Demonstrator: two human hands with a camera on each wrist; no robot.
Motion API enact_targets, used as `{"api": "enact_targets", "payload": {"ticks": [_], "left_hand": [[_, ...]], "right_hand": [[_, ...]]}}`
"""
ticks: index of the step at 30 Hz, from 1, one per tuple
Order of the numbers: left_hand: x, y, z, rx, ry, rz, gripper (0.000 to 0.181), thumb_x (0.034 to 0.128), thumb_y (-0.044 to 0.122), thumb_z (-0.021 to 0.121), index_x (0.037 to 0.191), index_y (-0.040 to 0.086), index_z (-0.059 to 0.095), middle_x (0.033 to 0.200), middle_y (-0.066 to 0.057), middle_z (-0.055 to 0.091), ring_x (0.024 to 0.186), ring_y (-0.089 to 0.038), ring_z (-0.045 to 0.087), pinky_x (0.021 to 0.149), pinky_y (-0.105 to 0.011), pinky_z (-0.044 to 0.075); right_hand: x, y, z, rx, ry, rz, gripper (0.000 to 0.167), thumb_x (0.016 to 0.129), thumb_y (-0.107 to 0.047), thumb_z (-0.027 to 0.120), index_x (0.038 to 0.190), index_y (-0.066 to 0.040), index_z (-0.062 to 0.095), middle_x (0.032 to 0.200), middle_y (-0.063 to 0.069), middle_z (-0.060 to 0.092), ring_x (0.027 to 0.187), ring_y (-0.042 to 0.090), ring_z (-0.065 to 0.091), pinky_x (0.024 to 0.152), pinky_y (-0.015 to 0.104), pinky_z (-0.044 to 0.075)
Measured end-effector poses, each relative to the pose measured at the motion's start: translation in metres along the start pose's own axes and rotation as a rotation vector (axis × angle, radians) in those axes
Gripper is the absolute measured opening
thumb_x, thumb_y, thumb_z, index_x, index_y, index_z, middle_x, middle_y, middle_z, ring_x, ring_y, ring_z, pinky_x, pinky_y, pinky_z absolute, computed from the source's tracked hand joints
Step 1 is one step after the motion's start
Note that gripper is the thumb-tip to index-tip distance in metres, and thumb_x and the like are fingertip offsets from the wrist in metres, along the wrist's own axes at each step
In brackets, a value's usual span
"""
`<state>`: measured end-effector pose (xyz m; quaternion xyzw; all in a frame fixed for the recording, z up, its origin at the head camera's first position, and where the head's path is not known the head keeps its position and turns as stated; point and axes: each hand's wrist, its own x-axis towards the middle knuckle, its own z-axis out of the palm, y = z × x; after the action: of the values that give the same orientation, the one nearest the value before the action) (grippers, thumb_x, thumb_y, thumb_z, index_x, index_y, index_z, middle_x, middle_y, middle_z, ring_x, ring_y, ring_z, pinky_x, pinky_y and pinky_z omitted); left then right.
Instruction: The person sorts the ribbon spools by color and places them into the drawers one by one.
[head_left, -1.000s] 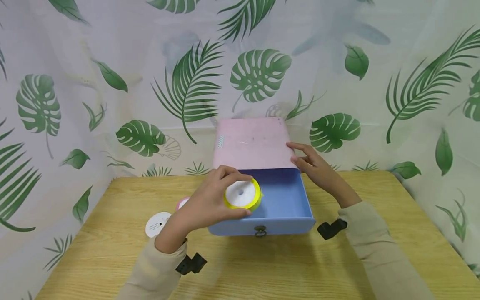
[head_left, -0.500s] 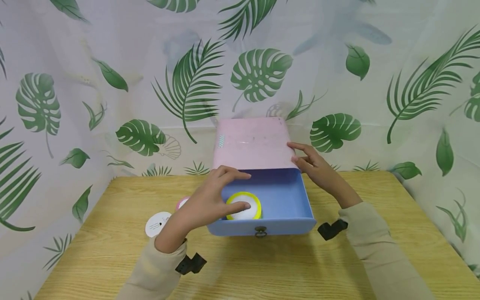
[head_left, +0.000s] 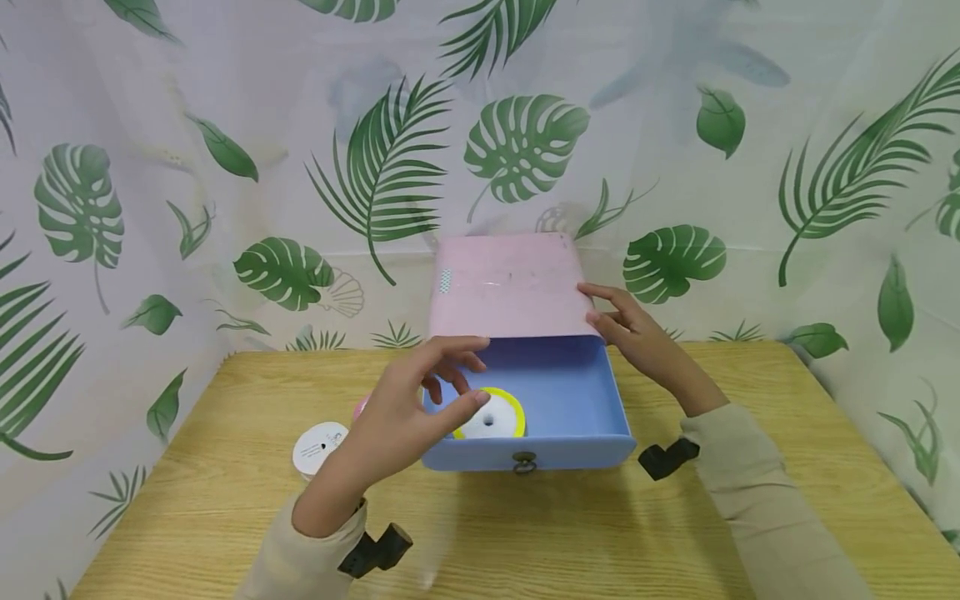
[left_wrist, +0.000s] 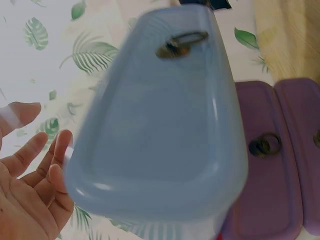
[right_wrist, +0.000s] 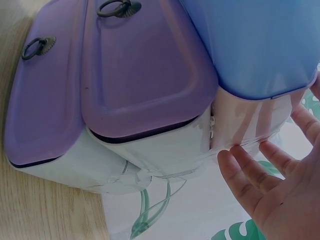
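A white spool with a yellow rim (head_left: 491,417) lies in the left front of the pulled-out blue drawer (head_left: 562,400). Above the drawer's left side hovers the left hand (head_left: 401,417), thumb and fingers apart, holding nothing. In the left wrist view that hand (left_wrist: 35,185) is beside the blue drawer front (left_wrist: 160,120). The right hand (head_left: 637,333) rests its fingertips on the right side of the pink cabinet top (head_left: 510,287); the right wrist view shows the fingers (right_wrist: 250,175) against the pale side of the cabinet.
A white spool (head_left: 318,448) lies on the wooden table (head_left: 247,517) left of the drawer, with a pink-rimmed one (head_left: 361,406) partly hidden behind the left hand. Two purple drawers (right_wrist: 150,65) sit below the blue one. A leaf-patterned cloth (head_left: 517,50) hangs behind.
The left hand has let go of the yellow-rimmed spool, which has dropped into the drawer, and has drawn back slightly to the left. The right hand stays at the cabinet's side.
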<state>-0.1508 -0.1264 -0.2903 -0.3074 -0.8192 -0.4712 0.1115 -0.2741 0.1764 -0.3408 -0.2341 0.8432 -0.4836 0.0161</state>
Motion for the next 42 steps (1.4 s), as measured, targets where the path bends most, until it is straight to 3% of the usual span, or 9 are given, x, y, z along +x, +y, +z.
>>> {"api": "enact_targets", "payload": {"ticks": [6,13,20,24,32,39,42], "left_hand": [[-0.019,0.012,0.002,-0.055,-0.054,0.046,0.037,0.0891,0.010,0.068,0.125,0.014,0.060,0.101,-0.004,0.069,0.081,-0.005,0.064,0.065,-0.024,0.048],[-0.044,0.015,0.002,-0.132,-0.213,0.046,0.031,0.0914,0.012,0.066,0.122,0.014,0.061,0.105,-0.003,0.069,0.088,-0.005,0.065,0.068,-0.022,0.049],[-0.064,-0.002,0.009,-0.087,-0.377,0.010,0.033,0.0946,0.022,0.063,0.126,0.017,0.059,0.122,0.002,0.066,0.105,-0.005,0.061,0.077,-0.022,0.051],[-0.074,-0.014,0.017,-0.070,-0.422,-0.064,0.038,0.0952,0.028,0.061,0.132,0.017,0.056,0.133,0.003,0.060,0.116,-0.008,0.057,0.087,-0.024,0.051],[-0.080,-0.027,0.030,-0.104,-0.433,-0.147,0.046,0.0954,0.030,0.061,0.139,0.022,0.050,0.142,0.004,0.053,0.128,-0.013,0.051,0.098,-0.030,0.048],[-0.079,-0.032,0.040,-0.121,-0.415,-0.095,0.045,0.0963,0.026,0.060,0.139,0.016,0.050,0.141,-0.001,0.055,0.128,-0.017,0.052,0.097,-0.030,0.048],[-0.078,-0.032,0.042,-0.127,-0.405,-0.101,0.045,0.0965,0.026,0.059,0.140,0.016,0.049,0.141,-0.002,0.055,0.128,-0.018,0.052,0.097,-0.029,0.048]], "right_hand": [[0.000,-0.001,-0.001,-0.002,0.003,0.005,0.052,0.103,-0.030,0.041,0.152,-0.019,0.029,0.160,0.012,0.017,0.131,0.044,0.044,0.097,0.062,0.043],[0.001,-0.001,-0.002,0.002,0.004,0.014,0.052,0.103,-0.031,0.042,0.152,-0.019,0.028,0.160,0.012,0.017,0.133,0.045,0.042,0.098,0.063,0.042],[0.002,-0.001,-0.001,0.012,-0.001,0.007,0.052,0.103,-0.030,0.041,0.152,-0.019,0.028,0.160,0.012,0.016,0.133,0.045,0.040,0.098,0.063,0.041],[0.002,-0.001,0.000,0.016,-0.002,0.002,0.051,0.104,-0.030,0.040,0.152,-0.019,0.028,0.160,0.012,0.016,0.134,0.045,0.040,0.098,0.064,0.041],[0.000,-0.003,0.000,0.014,0.002,0.006,0.051,0.104,-0.029,0.040,0.152,-0.018,0.028,0.159,0.013,0.016,0.132,0.044,0.042,0.098,0.063,0.041],[-0.001,0.000,0.001,0.011,0.003,0.013,0.052,0.104,-0.030,0.040,0.152,-0.020,0.027,0.160,0.011,0.016,0.131,0.043,0.043,0.098,0.063,0.041],[-0.001,0.001,0.002,0.016,0.003,0.011,0.052,0.104,-0.030,0.040,0.152,-0.019,0.027,0.160,0.011,0.016,0.131,0.044,0.042,0.098,0.064,0.041]]}}
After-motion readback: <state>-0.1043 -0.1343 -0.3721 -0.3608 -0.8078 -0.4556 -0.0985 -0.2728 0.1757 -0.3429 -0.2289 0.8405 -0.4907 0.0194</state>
